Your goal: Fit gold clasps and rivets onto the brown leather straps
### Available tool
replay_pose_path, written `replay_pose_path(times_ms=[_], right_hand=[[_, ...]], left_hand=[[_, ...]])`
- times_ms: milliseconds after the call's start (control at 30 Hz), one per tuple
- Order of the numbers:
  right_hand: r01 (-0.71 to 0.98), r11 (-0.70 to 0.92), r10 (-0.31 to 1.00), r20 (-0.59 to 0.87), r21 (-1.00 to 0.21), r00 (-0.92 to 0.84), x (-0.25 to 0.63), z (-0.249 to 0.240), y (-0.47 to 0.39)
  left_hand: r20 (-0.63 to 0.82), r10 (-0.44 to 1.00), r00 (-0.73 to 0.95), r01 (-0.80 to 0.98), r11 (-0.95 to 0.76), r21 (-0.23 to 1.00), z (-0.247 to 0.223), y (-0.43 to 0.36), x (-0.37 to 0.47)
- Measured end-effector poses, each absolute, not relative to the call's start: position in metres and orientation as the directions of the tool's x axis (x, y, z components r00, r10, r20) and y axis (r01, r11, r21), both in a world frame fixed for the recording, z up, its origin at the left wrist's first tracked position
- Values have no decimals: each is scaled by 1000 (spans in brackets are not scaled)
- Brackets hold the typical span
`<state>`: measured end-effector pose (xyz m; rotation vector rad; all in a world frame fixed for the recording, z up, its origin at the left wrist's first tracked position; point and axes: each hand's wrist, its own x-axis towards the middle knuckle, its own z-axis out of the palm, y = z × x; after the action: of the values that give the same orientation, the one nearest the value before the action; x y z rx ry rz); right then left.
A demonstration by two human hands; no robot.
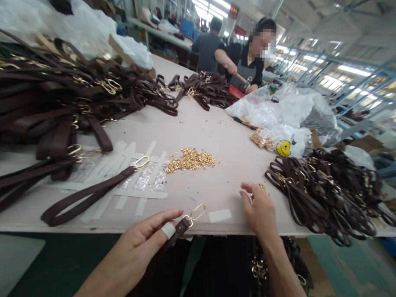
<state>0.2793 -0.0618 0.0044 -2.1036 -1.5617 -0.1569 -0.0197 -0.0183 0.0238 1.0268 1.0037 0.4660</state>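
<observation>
— Where the pale desk [224,153] ends, what's held?
— Left hand [139,244] fingers [165,219] pinch a dark brown leather strap with gold clasp [182,226]; right hand [259,209] fingers loose beside small gold rivets [190,159], factory hall beyond.

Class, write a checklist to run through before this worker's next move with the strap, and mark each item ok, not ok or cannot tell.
1. Left hand grips the brown strap: ok.
2. Gold clasp attached at the strap's end: ok.
3. Right hand holds small gold pieces: cannot tell.
4. Loose gold pieces lie on the table: ok.
5. Clasp fully closed: cannot tell.
</observation>
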Motion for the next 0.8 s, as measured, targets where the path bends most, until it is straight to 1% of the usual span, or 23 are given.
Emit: replay_pose_path(times_ms=[33,67,133,200,300,400,433,467,500,533,600,633,700,800], right_hand=[[943,-227,867,391,-241,309,296,3,-59],[954,-231,878,380,-193,290,310,2,-56],[967,-216,903,349,-134,250,326,-2,-52],[976,-200,923,320,-82,216,333,-5,-50],[982,-178,936,297,-60,188,339,-6,-51],[980,-181,931,307,-84,199,341,-4,-53],[972,-201,921,316,-122,230,338,-3,-54],[956,-217,907,320,-197,272,332,-3,-55],[924,-221,893,317,-311,320,321,-2,-57],[868,-204,881,301,-453,364,307,-1,-60],[689,-112,885,244,-716,397,269,0,-68],[598,-55,897,224,-800,382,247,1,-72],[475,24,925,200,-880,324,205,1,-79],[421,119,947,230,-899,226,162,-1,-83]], left_hand=[[-485,721,494,103,506,856,25,-19,-20],[-500,710,496,89,531,842,25,-19,-19],[-510,698,503,41,571,820,22,-21,-18],[-491,698,522,-26,589,808,17,-23,-18],[-420,706,570,-99,567,818,13,-25,-18],[-337,713,615,-138,518,844,13,-25,-18],[-315,720,618,-149,501,853,13,-25,-18],[-299,732,612,-157,484,861,13,-25,-17],[-289,746,599,-162,467,870,12,-26,-16],[-286,762,581,-162,453,877,11,-26,-15],[-295,794,531,-156,434,887,8,-27,-12],[-302,806,509,-151,429,890,7,-28,-11],[-296,824,483,-146,410,901,6,-30,-9],[-233,850,473,-151,339,929,5,-32,-8]])
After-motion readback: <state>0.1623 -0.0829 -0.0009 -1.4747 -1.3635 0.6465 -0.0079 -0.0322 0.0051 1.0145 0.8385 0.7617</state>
